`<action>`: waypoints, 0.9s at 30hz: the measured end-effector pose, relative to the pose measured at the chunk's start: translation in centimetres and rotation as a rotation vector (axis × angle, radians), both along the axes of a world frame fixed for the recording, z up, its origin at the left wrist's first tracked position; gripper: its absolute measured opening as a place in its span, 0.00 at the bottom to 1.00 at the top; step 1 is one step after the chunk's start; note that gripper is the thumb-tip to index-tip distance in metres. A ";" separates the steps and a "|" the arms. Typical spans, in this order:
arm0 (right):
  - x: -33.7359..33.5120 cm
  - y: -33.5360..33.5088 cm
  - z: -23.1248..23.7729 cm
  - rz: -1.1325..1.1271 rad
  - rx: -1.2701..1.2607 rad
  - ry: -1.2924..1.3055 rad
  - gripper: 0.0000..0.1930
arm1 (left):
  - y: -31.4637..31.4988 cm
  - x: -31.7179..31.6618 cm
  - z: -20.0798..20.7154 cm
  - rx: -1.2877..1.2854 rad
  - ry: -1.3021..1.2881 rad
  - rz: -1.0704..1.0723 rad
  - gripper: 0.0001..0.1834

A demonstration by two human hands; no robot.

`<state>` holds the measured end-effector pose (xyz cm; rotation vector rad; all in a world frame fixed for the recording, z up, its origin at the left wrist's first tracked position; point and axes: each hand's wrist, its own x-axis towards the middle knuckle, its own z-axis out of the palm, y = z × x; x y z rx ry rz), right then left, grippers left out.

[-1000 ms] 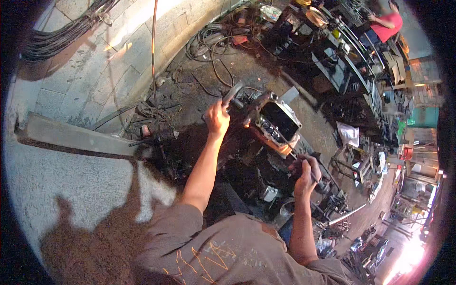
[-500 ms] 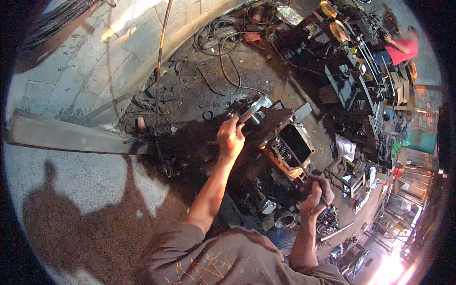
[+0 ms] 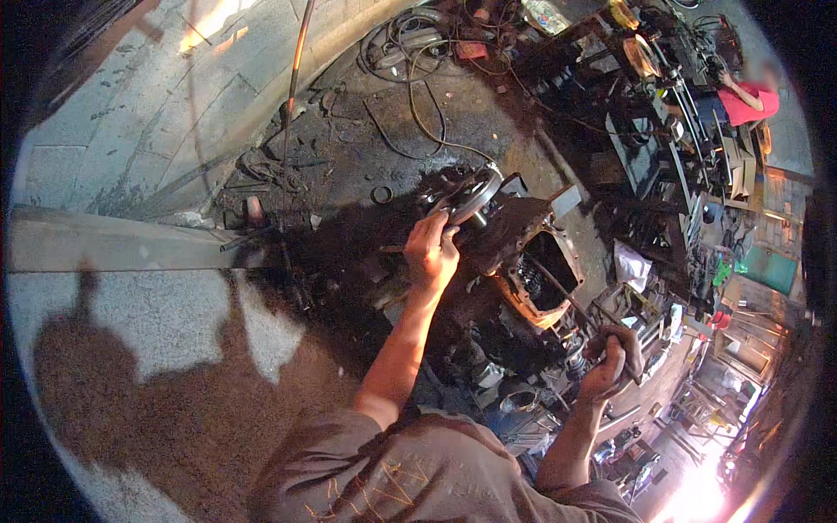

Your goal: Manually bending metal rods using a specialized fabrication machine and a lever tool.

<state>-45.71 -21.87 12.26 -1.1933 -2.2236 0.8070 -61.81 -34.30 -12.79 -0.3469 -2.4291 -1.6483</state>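
My left hand (image 3: 433, 254) is closed on the near edge of a round metal ring (image 3: 479, 202), which stands tilted at the end of a dark, greasy machine assembly. To its right sits a metal housing (image 3: 521, 303) with a roughly rectangular opening; its near side is lit orange and its inside is dark. My right hand (image 3: 613, 359) is held right of the housing, fingers curled round a thin metal rod (image 3: 554, 284) that slants towards the opening. Shadow hides part of the rod and most of the grip.
A small loose ring (image 3: 381, 194) and coiled hoses (image 3: 410, 48) lie on the oily floor beyond. A concrete kerb (image 3: 122, 242) runs at left. Machine parts and metal frames (image 3: 632, 314) crowd the right. A person in a red top (image 3: 745, 100) is at the far right.
My right hand has shifted right and slightly up, away from the housing's opening. My left hand stays at the ring, which now appears tilted differently. The whole view has turned slightly.
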 end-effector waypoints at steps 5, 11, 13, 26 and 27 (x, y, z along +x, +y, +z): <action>2.3 -0.2 -0.5 0.006 -0.037 0.104 0.15 | -0.1 0.1 0.6 -0.016 0.003 -0.002 0.17; 6.3 -0.1 -0.2 -0.024 -0.071 0.161 0.13 | 0.8 0.4 2.2 -0.172 -0.049 -0.035 0.16; 8.0 0.0 -0.3 -0.056 -0.097 0.149 0.12 | 1.1 0.4 3.3 -0.285 -0.059 -0.073 0.17; 12.8 -0.7 -4.0 -0.120 -0.124 0.232 0.10 | 5.2 -2.5 7.0 -0.786 -0.047 -0.316 0.09; 12.6 -0.9 -4.1 -0.141 -0.091 0.248 0.09 | 5.3 -2.5 6.9 -0.791 -0.031 -0.294 0.09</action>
